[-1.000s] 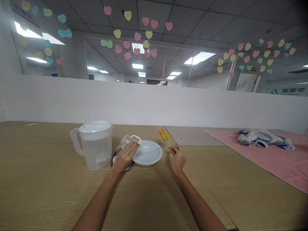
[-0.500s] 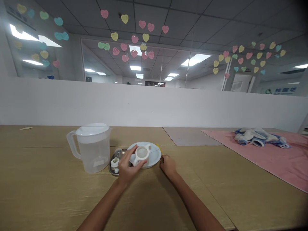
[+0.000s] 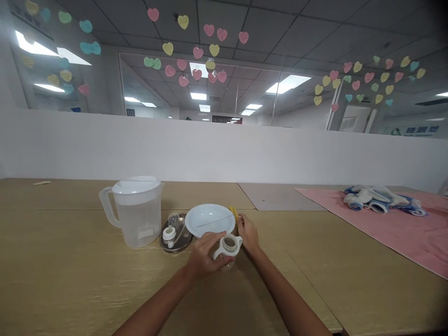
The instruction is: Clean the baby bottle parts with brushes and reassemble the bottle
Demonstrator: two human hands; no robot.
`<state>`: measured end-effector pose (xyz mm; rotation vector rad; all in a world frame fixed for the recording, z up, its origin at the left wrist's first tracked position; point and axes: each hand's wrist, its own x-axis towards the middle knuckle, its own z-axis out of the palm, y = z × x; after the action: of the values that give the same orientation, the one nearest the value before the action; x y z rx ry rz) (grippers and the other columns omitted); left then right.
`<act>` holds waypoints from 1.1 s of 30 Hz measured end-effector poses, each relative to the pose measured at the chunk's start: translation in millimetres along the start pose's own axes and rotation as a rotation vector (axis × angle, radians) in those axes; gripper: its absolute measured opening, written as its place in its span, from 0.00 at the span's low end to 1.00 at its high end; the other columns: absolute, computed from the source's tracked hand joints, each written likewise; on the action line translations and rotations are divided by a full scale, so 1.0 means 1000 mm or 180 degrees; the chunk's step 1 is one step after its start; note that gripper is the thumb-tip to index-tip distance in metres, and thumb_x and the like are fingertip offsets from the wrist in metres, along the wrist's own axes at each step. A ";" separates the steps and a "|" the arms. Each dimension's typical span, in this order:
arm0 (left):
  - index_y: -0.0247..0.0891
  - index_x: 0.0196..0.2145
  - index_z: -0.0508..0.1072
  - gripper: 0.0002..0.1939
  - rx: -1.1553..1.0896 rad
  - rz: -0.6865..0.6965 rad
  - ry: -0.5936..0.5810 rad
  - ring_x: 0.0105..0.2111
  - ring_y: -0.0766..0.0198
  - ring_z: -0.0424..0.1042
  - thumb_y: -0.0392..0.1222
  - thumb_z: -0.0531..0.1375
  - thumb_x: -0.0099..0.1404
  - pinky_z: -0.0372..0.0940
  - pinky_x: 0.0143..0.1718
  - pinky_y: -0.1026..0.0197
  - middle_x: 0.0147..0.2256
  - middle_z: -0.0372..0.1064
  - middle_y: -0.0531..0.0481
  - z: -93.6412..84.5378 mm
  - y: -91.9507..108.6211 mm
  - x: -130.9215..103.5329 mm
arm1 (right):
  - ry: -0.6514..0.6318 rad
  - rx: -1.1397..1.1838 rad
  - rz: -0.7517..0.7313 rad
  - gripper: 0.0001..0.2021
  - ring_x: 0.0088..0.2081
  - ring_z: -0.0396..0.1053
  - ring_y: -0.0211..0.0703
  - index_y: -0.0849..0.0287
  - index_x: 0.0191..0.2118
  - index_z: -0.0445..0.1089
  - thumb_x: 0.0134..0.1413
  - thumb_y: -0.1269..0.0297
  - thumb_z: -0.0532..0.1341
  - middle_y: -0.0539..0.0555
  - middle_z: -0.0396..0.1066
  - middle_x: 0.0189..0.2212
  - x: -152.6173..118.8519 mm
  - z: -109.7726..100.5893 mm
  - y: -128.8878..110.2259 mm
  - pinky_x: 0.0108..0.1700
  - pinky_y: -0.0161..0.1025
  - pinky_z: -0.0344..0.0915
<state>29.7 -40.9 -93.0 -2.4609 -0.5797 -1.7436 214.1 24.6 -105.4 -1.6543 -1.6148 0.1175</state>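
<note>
My left hand (image 3: pixel 205 255) is wrapped round a baby bottle (image 3: pixel 229 243) with a white two-handled collar and a clear body. The bottle is open at the top and held above the table, in front of the white plate (image 3: pixel 196 210). At the plate's right rim my right hand (image 3: pixel 248 232) is closed, its fingertips against a narrow yellow object (image 3: pixel 234 213); its lower part is hidden. A thin straight rod lies across the plate. Left of the plate, a round metal tray (image 3: pixel 180 245) bears a white teat ring (image 3: pixel 169 233), a clear cap (image 3: pixel 173 219) and a thin straw.
A lidded clear pitcher (image 3: pixel 138 219) of water stands left of the tray. Blue and white cloth items (image 3: pixel 381 199) lie on a pink cloth (image 3: pixel 381 233) at the right. A flat wooden stick (image 3: pixel 42 183) is at the far left, and a white wall (image 3: pixel 210 149) runs behind the table.
My left hand has brought the bottle from over the plate down to the right and nearer to me, now upright enough to show its mouth. My right hand has shifted slightly to the right.
</note>
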 end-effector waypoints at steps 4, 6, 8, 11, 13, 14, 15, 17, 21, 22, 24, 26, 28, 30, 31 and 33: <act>0.37 0.47 0.67 0.25 0.0064 -0.0054 -0.0215 0.33 0.60 0.72 0.52 0.60 0.56 0.67 0.34 0.60 0.35 0.74 0.44 0.004 -0.005 -0.004 | -0.0137 0.1274 -0.0378 0.28 0.57 0.57 0.44 0.63 0.56 0.59 0.59 0.49 0.42 0.59 0.60 0.56 0.004 0.012 0.007 0.57 0.41 0.52; 0.36 0.47 0.67 0.24 0.0157 -0.0129 -0.0321 0.32 0.60 0.72 0.53 0.59 0.57 0.67 0.33 0.60 0.34 0.74 0.44 0.004 -0.007 -0.005 | -0.0339 0.1481 -0.0412 0.30 0.58 0.55 0.44 0.63 0.56 0.61 0.57 0.46 0.43 0.60 0.58 0.57 0.004 0.017 0.008 0.59 0.42 0.49; 0.36 0.46 0.68 0.23 0.0280 -0.0169 -0.0439 0.32 0.60 0.71 0.54 0.57 0.58 0.66 0.34 0.58 0.33 0.73 0.43 0.003 -0.010 -0.005 | -0.0418 0.1510 -0.0324 0.32 0.59 0.55 0.45 0.63 0.55 0.62 0.55 0.44 0.44 0.60 0.58 0.57 0.003 0.018 0.007 0.60 0.43 0.48; 0.35 0.46 0.68 0.23 0.0362 -0.0142 -0.0659 0.35 0.57 0.70 0.55 0.54 0.59 0.64 0.37 0.55 0.35 0.73 0.42 -0.003 -0.012 -0.002 | -0.0342 0.1417 -0.0202 0.32 0.58 0.56 0.47 0.64 0.54 0.63 0.54 0.43 0.45 0.61 0.59 0.56 0.002 0.016 0.006 0.60 0.46 0.49; 0.35 0.46 0.68 0.22 0.0336 -0.0206 -0.0658 0.38 0.56 0.69 0.53 0.53 0.61 0.62 0.40 0.54 0.38 0.72 0.42 -0.010 -0.015 0.000 | -0.0182 0.1395 -0.0214 0.30 0.57 0.58 0.47 0.63 0.54 0.64 0.55 0.45 0.47 0.60 0.61 0.55 0.001 0.012 0.003 0.59 0.46 0.51; 0.35 0.45 0.68 0.19 0.0376 -0.0329 -0.0543 0.39 0.57 0.68 0.51 0.52 0.62 0.61 0.40 0.54 0.38 0.72 0.42 -0.014 -0.018 0.001 | -0.0056 0.1428 -0.0231 0.28 0.55 0.59 0.47 0.62 0.53 0.65 0.55 0.46 0.48 0.60 0.63 0.53 0.000 0.010 0.002 0.58 0.46 0.52; 0.36 0.42 0.69 0.16 0.0488 -0.0521 -0.0339 0.38 0.57 0.68 0.48 0.51 0.63 0.61 0.41 0.54 0.37 0.72 0.43 -0.019 -0.022 0.002 | 0.0090 0.1493 -0.0247 0.26 0.54 0.61 0.47 0.61 0.51 0.67 0.55 0.47 0.49 0.59 0.65 0.52 0.000 0.007 0.000 0.57 0.47 0.54; 0.37 0.37 0.71 0.13 0.0926 -0.1045 0.0164 0.37 0.59 0.67 0.42 0.49 0.64 0.60 0.40 0.55 0.34 0.72 0.45 -0.029 -0.036 0.002 | 0.0396 0.1656 -0.0273 0.22 0.49 0.66 0.48 0.61 0.45 0.71 0.53 0.49 0.53 0.59 0.70 0.46 -0.001 0.002 -0.003 0.54 0.47 0.59; 0.38 0.30 0.71 0.11 0.2015 -0.1794 -0.0007 0.36 0.56 0.66 0.35 0.49 0.61 0.60 0.38 0.54 0.30 0.71 0.46 -0.048 -0.069 -0.003 | 0.0713 0.1864 -0.0376 0.15 0.41 0.70 0.49 0.60 0.33 0.74 0.47 0.53 0.60 0.58 0.75 0.36 -0.004 -0.002 -0.011 0.48 0.46 0.64; 0.38 0.28 0.71 0.10 0.2255 -0.1842 -0.0240 0.36 0.55 0.65 0.33 0.50 0.59 0.60 0.37 0.54 0.29 0.70 0.46 -0.050 -0.077 -0.006 | 0.0711 0.1899 -0.0379 0.14 0.40 0.71 0.48 0.60 0.31 0.74 0.46 0.54 0.61 0.58 0.75 0.35 -0.005 -0.002 -0.013 0.48 0.46 0.64; 0.38 0.23 0.70 0.09 0.2445 -0.1896 -0.0455 0.37 0.52 0.65 0.32 0.52 0.56 0.60 0.37 0.53 0.29 0.69 0.43 -0.052 -0.087 -0.012 | 0.0665 0.1992 -0.0347 0.12 0.38 0.71 0.48 0.60 0.28 0.74 0.44 0.56 0.62 0.56 0.75 0.32 -0.006 -0.001 -0.016 0.46 0.45 0.64; 0.37 0.20 0.69 0.08 0.2505 -0.1946 -0.0536 0.37 0.50 0.64 0.33 0.54 0.54 0.59 0.36 0.51 0.28 0.68 0.41 -0.052 -0.092 -0.018 | 0.0602 0.2169 -0.0301 0.10 0.36 0.71 0.46 0.60 0.26 0.72 0.41 0.57 0.64 0.55 0.74 0.29 -0.006 0.000 -0.018 0.44 0.44 0.65; 0.37 0.18 0.68 0.09 0.2559 -0.2008 -0.0633 0.38 0.48 0.64 0.35 0.55 0.54 0.59 0.35 0.51 0.29 0.67 0.40 -0.050 -0.095 -0.022 | 0.0532 0.2459 -0.0250 0.11 0.33 0.71 0.45 0.60 0.25 0.69 0.38 0.58 0.66 0.54 0.73 0.27 -0.005 0.001 -0.020 0.41 0.43 0.66; 0.37 0.17 0.68 0.09 0.2607 -0.2065 -0.0743 0.38 0.48 0.64 0.36 0.56 0.53 0.59 0.36 0.50 0.29 0.67 0.40 -0.049 -0.096 -0.024 | 0.0368 0.2726 -0.0221 0.12 0.31 0.71 0.43 0.60 0.25 0.67 0.36 0.58 0.67 0.53 0.73 0.25 -0.005 0.002 -0.022 0.39 0.41 0.66; 0.36 0.17 0.68 0.08 0.2634 -0.2093 -0.0797 0.38 0.49 0.64 0.36 0.57 0.52 0.59 0.36 0.51 0.29 0.67 0.40 -0.049 -0.096 -0.024 | 0.0257 0.2798 -0.0213 0.13 0.31 0.71 0.43 0.60 0.26 0.67 0.36 0.58 0.67 0.52 0.72 0.25 -0.005 0.003 -0.023 0.38 0.41 0.67; 0.36 0.18 0.69 0.06 0.2691 -0.2141 -0.0894 0.38 0.50 0.63 0.35 0.58 0.51 0.59 0.37 0.52 0.30 0.67 0.41 -0.049 -0.095 -0.022 | 0.0025 0.2784 -0.0204 0.15 0.31 0.71 0.43 0.60 0.29 0.70 0.35 0.57 0.68 0.53 0.73 0.25 -0.005 0.003 -0.024 0.39 0.42 0.66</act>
<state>-52.8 27.6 -111.3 -1.9609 -1.8666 -0.8938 192.6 18.0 -95.7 -0.9171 -1.3147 0.6778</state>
